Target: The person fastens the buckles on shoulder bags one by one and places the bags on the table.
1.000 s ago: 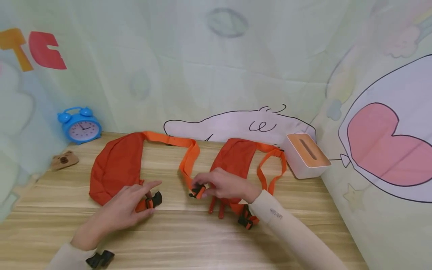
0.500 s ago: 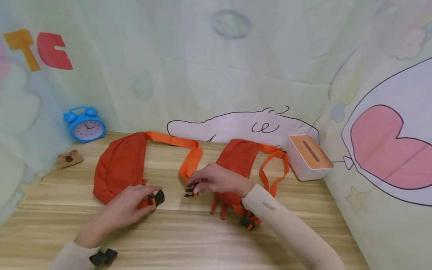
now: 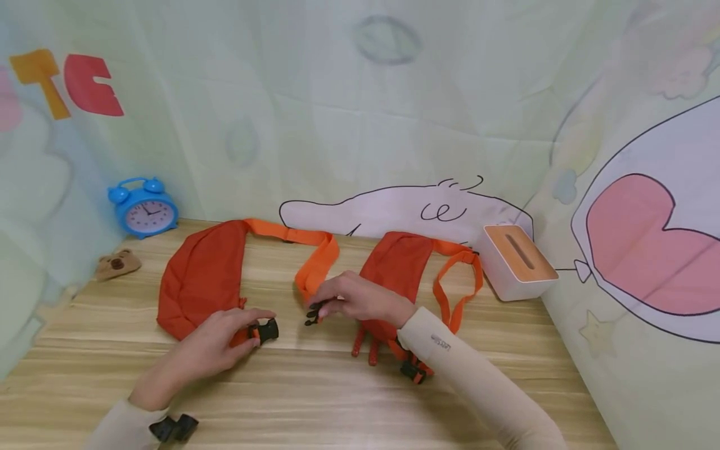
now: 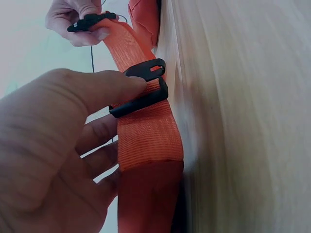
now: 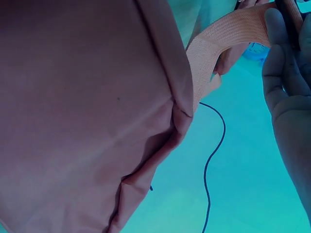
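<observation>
On the left of the table lies a red waist bag (image 3: pixel 205 275). My left hand (image 3: pixel 202 347) pinches the black socket half of its buckle (image 3: pixel 269 330), thumb on top in the left wrist view. A black pronged buckle half (image 3: pixel 312 314) on the orange strap (image 3: pixel 316 265) is pinched by my right hand (image 3: pixel 362 300). The two halves face each other, a small gap apart. A second red waist bag (image 3: pixel 396 259) lies partly beneath my right forearm, its black buckle (image 3: pixel 413 371) fastened. In the right wrist view this bag's fabric (image 5: pixel 82 116) fills much of the frame.
A blue alarm clock (image 3: pixel 147 209) and a brown bear-faced item (image 3: pixel 119 264) stand at the back left. A white tissue box with a wooden lid (image 3: pixel 520 269) sits at the back right. Printed curtains (image 3: pixel 337 125) border the wooden table (image 3: pixel 315 400).
My right hand has moved left with the pronged half, which has turned toward the socket. The gap between the halves has narrowed. My left fingers have closed in on the socket half. The view shifted slightly.
</observation>
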Demonstrator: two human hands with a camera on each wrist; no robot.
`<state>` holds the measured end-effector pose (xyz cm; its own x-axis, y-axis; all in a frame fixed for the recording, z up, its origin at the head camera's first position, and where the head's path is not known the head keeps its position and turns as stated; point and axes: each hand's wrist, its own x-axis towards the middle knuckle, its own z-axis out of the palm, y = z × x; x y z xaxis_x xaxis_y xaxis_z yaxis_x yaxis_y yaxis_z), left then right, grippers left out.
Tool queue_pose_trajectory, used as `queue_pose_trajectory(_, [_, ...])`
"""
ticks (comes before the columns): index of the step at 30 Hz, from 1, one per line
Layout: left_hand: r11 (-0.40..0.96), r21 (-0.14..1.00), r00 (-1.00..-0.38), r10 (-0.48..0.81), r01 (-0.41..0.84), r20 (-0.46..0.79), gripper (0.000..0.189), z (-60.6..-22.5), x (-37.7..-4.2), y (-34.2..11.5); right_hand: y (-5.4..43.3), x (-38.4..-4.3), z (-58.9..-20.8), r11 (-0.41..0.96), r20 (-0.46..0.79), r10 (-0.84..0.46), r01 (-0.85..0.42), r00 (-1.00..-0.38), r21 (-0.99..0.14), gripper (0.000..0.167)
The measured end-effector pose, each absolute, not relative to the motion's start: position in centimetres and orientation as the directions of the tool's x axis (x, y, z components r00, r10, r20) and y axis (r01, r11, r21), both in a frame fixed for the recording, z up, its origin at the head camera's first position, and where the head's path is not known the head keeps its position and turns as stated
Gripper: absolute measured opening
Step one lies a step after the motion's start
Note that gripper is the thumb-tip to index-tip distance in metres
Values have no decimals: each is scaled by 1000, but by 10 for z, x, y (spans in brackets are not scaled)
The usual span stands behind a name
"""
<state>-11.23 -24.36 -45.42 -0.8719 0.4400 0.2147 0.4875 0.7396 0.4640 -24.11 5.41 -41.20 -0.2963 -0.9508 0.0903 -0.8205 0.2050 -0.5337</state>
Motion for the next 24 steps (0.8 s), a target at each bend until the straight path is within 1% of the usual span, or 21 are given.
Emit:
queue_pose_trajectory(6, [720,506,-878,426,475,219,50,-459,-114,-243,56,-240,-414,220,73,-952,-830,-297,-512,34])
queue_pose_trajectory(10, [704,527,-878,417,477,237,51,-461,-115,-244,57,-240,-417,233,70,-949,-833,-307,-501,35])
queue_pose_trajectory(16, [679,560,-879,397,475,264,51,-462,-115,-246,59,-238,-420,243,87,-935,-800,-343,-549,33])
queue_pose_trajectory(24, [669,577,-883,386,468,267,49,-461,-116,-247,57,-235,-423,254,115,-919,-791,-377,-557,27])
